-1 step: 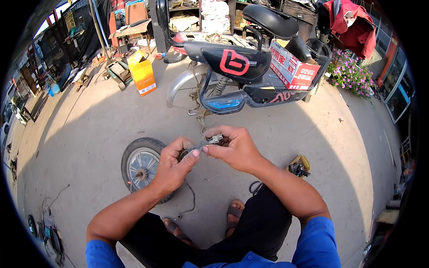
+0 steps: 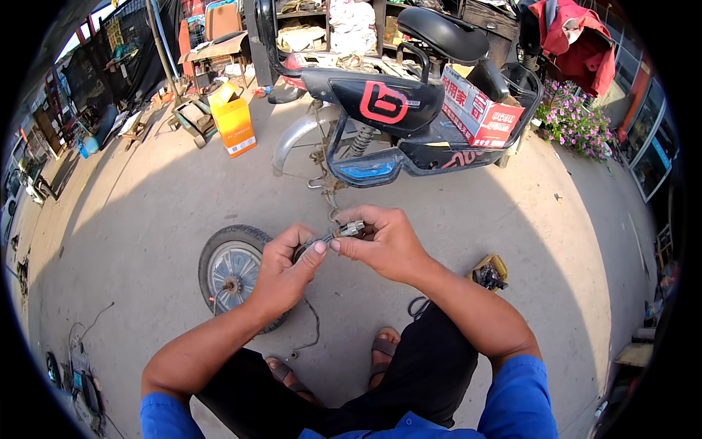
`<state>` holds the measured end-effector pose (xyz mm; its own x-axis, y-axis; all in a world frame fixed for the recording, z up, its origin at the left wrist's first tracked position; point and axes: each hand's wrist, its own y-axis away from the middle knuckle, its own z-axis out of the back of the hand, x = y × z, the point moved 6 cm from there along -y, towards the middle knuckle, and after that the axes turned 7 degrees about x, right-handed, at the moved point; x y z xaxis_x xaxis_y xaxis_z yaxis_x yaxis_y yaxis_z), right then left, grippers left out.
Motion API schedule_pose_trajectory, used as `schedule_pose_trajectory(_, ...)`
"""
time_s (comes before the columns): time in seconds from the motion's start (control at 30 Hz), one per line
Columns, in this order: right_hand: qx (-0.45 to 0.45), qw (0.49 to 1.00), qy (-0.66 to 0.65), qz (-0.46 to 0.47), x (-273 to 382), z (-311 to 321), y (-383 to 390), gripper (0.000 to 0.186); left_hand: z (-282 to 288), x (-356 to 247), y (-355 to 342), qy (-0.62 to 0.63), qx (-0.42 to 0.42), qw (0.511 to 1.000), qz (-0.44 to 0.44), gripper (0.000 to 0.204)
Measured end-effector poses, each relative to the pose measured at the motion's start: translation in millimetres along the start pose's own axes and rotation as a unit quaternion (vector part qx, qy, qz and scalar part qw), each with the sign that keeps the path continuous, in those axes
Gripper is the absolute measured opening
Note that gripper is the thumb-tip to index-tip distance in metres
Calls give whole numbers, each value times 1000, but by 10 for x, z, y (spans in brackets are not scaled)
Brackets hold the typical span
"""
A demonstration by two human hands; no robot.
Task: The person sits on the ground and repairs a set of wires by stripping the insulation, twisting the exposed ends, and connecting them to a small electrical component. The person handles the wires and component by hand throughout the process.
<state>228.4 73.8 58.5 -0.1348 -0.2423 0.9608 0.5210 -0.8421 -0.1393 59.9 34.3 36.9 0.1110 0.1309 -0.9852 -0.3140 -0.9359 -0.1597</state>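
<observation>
Between my two hands a dark cable with a pale grey connector end is held above the ground. My left hand pinches the cable between thumb and fingers. Close beside it, my right hand grips the connector end, its thumb lying along it. A thin wire shows just above my right hand, towards the scooter. Below my left forearm lies a wheel with a black tyre and a silver hub. A loose dark cable trails on the ground beside it.
An electric scooter without its wheel in the silver fender stands ahead, carrying a red and white carton. A yellow box is at its left. Scissors and a small box of parts lie right of my feet.
My left fingertips have shifted very slightly along the cable. Everything else stays in place.
</observation>
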Motion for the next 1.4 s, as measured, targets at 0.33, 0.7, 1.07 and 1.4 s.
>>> schedule_pose_trajectory(0.33, -10, 999, -25, 38, 62, -34, 4, 31, -16, 46, -5, -49, -27, 998, 19, 18)
schedule_pose_trajectory(0.7, -10, 999, -31, 30, -18, 19, -46, 23, -30, 118, -121, 45, -15, 998, 52, 21)
schedule_pose_trajectory(1.07, -16, 999, -40, 27, -40, 74, -108, 25, 30, 193, -241, 61, -26, 997, 31, 19)
schedule_pose_trajectory(1.4, -15, 1000, -6, 4, -189, 156, -232, 31, 45, 224, -376, 60, -37, 996, 63, 15)
